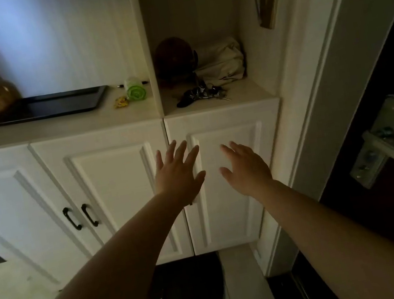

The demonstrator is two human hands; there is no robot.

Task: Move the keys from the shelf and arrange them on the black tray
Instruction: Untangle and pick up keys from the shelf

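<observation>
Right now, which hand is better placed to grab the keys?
Right. The right hand hangs open almost directly below the keys in the right-hand shelf niche. The left hand, also open and empty, sits further left, nearer the divider and the black tray.

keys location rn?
In the head view the keys lie right of centre on the floor of the open shelf niche, near its front edge, just in front of the crumpled beige cloth; the black tray sits on the counter to the left.

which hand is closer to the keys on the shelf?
Right, slightly. The right hand is open almost directly below the keys, in front of the cabinet door. The left hand, also open, sits below and further left, toward the black tray side.
</observation>
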